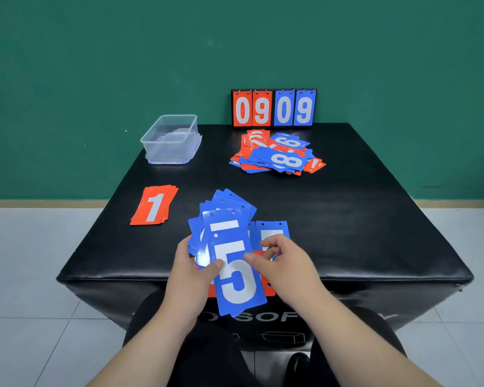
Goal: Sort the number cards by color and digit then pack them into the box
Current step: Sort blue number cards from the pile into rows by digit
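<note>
Left hand [190,272] grips a fanned stack of blue cards [229,238] above the near edge of the black table [361,219], its thumb pressed on the top card, a 5. Right hand [282,261] has its fingers curled and its thumb tip on that card's right edge; a pinch cannot be confirmed. Orange 1 stack [154,205] lies at left. Mixed card pile [277,155] lies far right, before the scoreboard [274,108]. Clear box [169,141] stands far left
</note>
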